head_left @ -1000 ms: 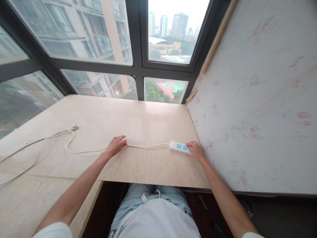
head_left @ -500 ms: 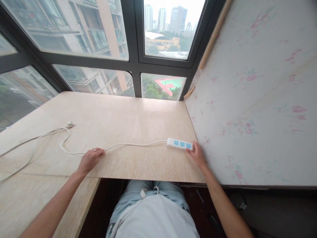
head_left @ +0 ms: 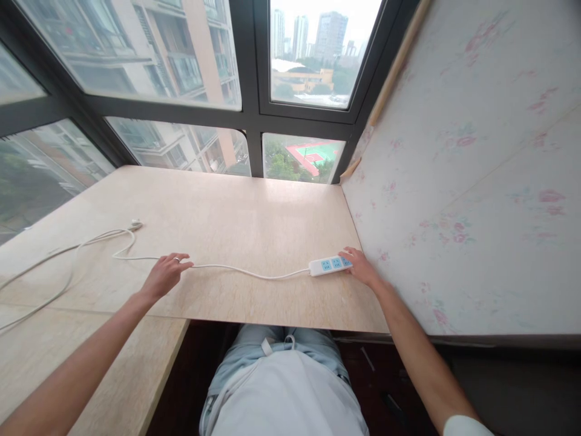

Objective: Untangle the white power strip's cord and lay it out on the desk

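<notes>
A white power strip point(head_left: 330, 264) with blue sockets lies on the pale wooden desk point(head_left: 236, 224), close to the right wall. My right hand point(head_left: 363, 268) rests on its right end, fingers curled over it. Its white cord point(head_left: 240, 270) runs left across the desk to my left hand point(head_left: 166, 275), which pinches the cord between thumb and fingers, a ring on one finger. Past that hand the cord loops on to a white plug point(head_left: 135, 226) and trails off the left edge.
Large windows with dark frames point(head_left: 254, 121) stand behind the desk. A floral-papered wall point(head_left: 454, 181) bounds the desk on the right. A lower wooden board point(head_left: 82, 363) extends at the front left. My lap shows under the desk's front edge.
My left hand slid left along the cord, then slightly up, drawing the cord straighter. The power strip's left end swung a little toward me under my right hand.
</notes>
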{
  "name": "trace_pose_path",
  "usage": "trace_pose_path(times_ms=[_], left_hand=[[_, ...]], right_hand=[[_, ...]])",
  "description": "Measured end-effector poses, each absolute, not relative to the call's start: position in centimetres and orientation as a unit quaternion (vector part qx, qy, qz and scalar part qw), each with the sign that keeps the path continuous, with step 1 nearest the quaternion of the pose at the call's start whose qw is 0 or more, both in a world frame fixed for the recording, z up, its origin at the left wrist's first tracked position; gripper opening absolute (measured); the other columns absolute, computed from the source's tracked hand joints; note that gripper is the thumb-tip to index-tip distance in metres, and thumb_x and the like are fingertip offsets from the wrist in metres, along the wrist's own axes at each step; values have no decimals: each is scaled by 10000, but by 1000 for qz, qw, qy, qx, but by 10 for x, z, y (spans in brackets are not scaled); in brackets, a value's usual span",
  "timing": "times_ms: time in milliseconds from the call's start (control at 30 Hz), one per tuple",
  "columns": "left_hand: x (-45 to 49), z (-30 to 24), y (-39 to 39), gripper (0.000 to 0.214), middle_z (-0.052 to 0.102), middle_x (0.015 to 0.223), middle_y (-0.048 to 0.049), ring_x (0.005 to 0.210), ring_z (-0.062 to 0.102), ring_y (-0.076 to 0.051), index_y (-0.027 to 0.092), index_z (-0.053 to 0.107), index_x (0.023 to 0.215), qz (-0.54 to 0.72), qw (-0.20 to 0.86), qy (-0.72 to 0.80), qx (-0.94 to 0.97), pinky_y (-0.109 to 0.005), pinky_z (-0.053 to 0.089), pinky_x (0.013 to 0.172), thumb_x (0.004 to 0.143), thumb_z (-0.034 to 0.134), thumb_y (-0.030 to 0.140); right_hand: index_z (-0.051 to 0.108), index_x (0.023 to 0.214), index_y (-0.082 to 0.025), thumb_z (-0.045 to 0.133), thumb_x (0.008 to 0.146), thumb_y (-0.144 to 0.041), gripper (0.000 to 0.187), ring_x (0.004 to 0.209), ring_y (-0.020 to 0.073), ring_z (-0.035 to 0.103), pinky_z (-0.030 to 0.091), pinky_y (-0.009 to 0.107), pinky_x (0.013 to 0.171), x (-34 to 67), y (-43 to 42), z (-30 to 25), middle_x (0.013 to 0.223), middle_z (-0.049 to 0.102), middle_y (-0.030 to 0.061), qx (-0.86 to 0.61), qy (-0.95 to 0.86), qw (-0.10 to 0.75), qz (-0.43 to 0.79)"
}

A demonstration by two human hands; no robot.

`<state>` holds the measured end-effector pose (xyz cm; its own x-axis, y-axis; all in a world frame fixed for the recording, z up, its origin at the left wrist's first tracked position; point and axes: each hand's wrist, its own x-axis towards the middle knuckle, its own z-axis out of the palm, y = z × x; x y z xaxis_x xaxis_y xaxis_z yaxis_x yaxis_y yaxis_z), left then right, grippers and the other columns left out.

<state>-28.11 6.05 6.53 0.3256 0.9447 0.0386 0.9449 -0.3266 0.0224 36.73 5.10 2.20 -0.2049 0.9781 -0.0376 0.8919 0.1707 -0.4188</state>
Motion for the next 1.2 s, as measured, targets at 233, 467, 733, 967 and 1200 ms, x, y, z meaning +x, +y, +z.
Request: trace_pose_path(times_ms=[233, 467, 733, 967, 1200], left_hand=[[-249, 56, 72, 412, 640, 1245, -142, 1171, 570, -324, 209, 759, 976, -27, 40, -629, -776, -484, 474, 920, 787, 419, 74], [-201, 44, 91, 390, 559, 1348, -132, 1130, 598, -275, 191, 738, 1049, -132, -25, -675, -726, -375, 530, 858, 863, 401, 124], [-137, 34, 142, 357, 546, 1340, -140, 1284, 474, -292, 184, 746, 1018, -251, -44, -655, -711, -427, 480, 999, 862, 440, 89], [-77, 35, 176, 323, 528, 1363, -145, 1328, 437, -295, 190, 733, 1019, -275, -97, -604, -741, -445, 479, 1011, 881, 462, 81], [-52, 26, 184, 279, 535, 1342, -155, 1316, 447, -285, 177, 683, 1081, -280, -116, -571, -763, -436, 449, 1045, 891, 485, 123]], right_hand=[[682, 1168, -238, 556, 648, -13, 580, 1331, 261, 402, 339, 417, 1094, 365, 83, 29, 1468, 435, 84, -595, -771, 107, 202], [712, 1109, -217, 495, 686, -74, 496, 1245, 252, 476, 366, 393, 1066, 349, 107, 36, 1325, 574, 68, -574, -774, 137, 230], [700, 1129, -228, 463, 772, -166, 434, 1356, 225, 414, 327, 424, 1119, 313, 101, 20, 1435, 490, 44, -560, -761, 212, 250], [315, 1473, -159, 492, 855, -368, 676, 1442, 323, 220, 207, 533, 1166, 276, 85, 2, 1519, 293, 179, -701, -604, 319, 205], [121, 1500, -157, 746, 664, -488, 1095, 1381, 466, 264, 251, 559, 1127, 227, 63, -17, 1516, 185, 237, -743, -566, 309, 180]])
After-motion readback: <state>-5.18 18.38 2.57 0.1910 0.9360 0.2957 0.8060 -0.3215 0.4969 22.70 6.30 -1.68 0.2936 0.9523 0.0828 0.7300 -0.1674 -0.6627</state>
